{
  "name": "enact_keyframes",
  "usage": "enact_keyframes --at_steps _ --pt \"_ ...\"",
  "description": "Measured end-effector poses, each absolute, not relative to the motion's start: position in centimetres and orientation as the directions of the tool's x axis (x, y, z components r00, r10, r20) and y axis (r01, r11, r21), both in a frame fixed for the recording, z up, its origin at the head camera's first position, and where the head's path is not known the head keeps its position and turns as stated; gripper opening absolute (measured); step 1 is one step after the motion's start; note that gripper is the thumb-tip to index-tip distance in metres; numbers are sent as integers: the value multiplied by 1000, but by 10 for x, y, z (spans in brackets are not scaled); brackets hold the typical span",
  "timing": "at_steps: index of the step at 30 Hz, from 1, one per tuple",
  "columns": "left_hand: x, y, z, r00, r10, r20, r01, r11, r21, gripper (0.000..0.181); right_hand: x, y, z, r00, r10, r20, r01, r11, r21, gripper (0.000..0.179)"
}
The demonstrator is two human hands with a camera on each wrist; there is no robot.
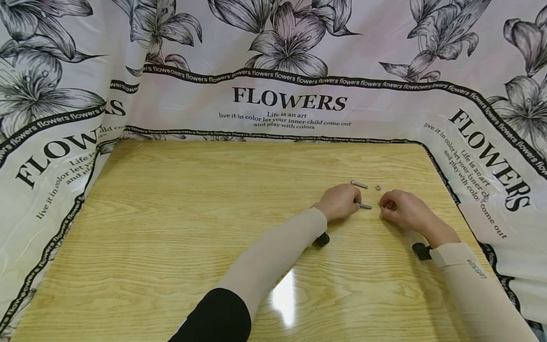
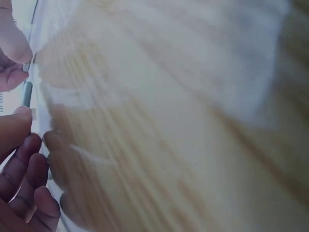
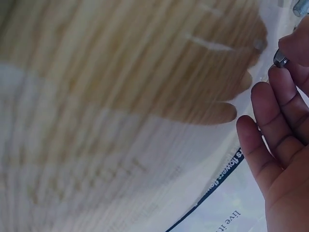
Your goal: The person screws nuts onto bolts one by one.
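Note:
A metal bolt is pinched in my left hand, its shank pointing right toward the other hand. In the left wrist view the bolt's end sticks out past the thumb. My right hand pinches a small metal nut between thumb and index finger, the other fingers loosely bent. A short gap separates the nut from the bolt's tip. Just beyond the hands, a second bolt lies on the table, and a second nut lies to its right.
The wood-grain table spreads out to the left and toward me. Around its back and sides hangs a white flower-print sheet. Black wrist devices sit under both sleeves, close to the tabletop.

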State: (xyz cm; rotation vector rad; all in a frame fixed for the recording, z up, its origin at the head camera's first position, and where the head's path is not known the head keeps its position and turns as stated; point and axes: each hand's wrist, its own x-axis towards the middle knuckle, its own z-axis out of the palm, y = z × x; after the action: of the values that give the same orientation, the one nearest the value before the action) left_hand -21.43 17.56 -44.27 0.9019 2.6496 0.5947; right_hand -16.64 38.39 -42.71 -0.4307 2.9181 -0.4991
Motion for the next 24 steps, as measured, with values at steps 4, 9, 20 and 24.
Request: enact_keyframes --at_steps 4,9,20,24 --pt "-216 166 -440 -762 639 -99 521 698 491 9 -167 382 -426 -948 -308 -83 -256 891 -376 16" --pt "-215 157 -435 -754 651 -87 526 678 513 9 -166 379 -424 -949 -310 -61 -262 881 -394 15" --pt "-207 147 -430 -747 663 -47 530 636 561 11 -160 371 -420 -952 -304 -27 -265 868 -421 16" --pt "-202 146 -430 -735 676 -39 538 618 573 10 -155 370 -419 -954 -299 -15 -264 865 -427 15"
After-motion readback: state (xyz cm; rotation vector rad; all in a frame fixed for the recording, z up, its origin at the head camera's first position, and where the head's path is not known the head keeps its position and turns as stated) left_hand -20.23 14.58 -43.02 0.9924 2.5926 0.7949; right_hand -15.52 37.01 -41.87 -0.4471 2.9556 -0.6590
